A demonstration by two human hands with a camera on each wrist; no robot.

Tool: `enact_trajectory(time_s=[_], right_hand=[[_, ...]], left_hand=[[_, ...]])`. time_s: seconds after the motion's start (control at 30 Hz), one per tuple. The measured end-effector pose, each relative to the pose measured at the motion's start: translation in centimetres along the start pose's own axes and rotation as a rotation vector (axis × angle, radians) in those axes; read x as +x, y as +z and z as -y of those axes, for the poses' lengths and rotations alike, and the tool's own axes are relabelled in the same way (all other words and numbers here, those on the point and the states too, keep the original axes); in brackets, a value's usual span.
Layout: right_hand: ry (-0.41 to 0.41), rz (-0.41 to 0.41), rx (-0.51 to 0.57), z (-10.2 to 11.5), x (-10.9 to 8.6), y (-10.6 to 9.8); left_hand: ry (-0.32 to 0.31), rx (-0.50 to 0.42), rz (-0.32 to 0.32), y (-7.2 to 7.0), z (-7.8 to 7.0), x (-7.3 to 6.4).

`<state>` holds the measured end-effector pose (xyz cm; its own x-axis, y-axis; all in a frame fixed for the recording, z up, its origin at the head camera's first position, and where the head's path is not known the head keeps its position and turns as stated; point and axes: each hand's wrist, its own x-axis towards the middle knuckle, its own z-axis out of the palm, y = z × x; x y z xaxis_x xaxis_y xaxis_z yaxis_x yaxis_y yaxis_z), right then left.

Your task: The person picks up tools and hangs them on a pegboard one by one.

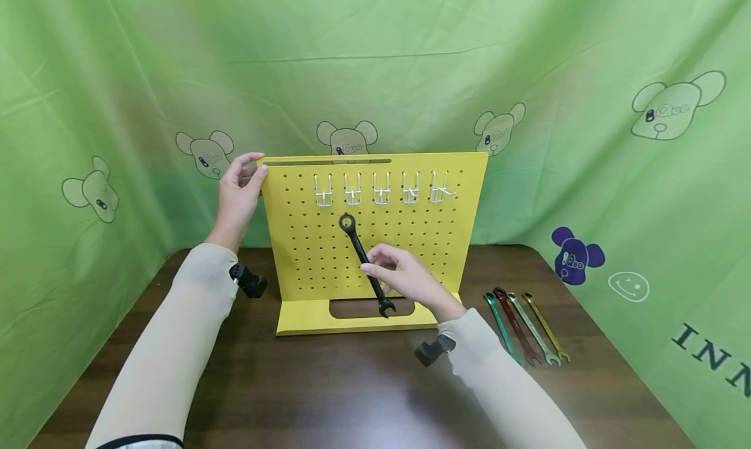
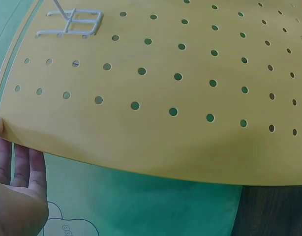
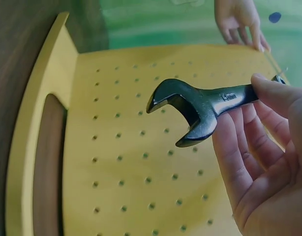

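Observation:
A black combination wrench (image 1: 356, 246) is pinched at mid-handle by my right hand (image 1: 405, 276), in front of the yellow pegboard (image 1: 305, 253). Its ring end points up and left, below the row of hooks; the open end (image 3: 190, 110) points down. My left hand (image 1: 237, 191) grips the board's upper left corner, thumb on the front face and the other fingers behind the edge, as the left wrist view shows. Several white wire hooks (image 1: 381, 189) hang in a row across the board's upper part, and none carries a wrench.
Right of the board, several wrenches lie side by side on the brown table (image 1: 328, 390): green (image 1: 502, 325), dark red (image 1: 516, 324), silver (image 1: 532, 326) and gold (image 1: 545, 325). The pegboard stands on a yellow base (image 1: 305, 317) with a slot. A green curtain (image 1: 375, 64) surrounds the table.

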<state>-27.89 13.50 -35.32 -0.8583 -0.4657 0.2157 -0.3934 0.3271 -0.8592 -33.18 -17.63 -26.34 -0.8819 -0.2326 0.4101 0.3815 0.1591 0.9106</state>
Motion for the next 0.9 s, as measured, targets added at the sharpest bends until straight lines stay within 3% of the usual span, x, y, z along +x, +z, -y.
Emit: enact_trajectory(time_s=[0.27, 0.5, 0.9], right_hand=[[-0.045, -0.003, 0.025, 2.0, 2.0, 0.7], [-0.037, -0.003, 0.054, 2.9, 3.4, 1.2], [0.015, 0.001, 0.123, 2.4, 4.3, 2.1]], left_hand=[[-0.007, -0.003, 0.005, 0.0, -0.2, 0.0], [-0.013, 0.002, 0.010, 0.0, -0.2, 0.0], [-0.013, -0.009, 0.013, -0.1, -0.1, 0.1]])
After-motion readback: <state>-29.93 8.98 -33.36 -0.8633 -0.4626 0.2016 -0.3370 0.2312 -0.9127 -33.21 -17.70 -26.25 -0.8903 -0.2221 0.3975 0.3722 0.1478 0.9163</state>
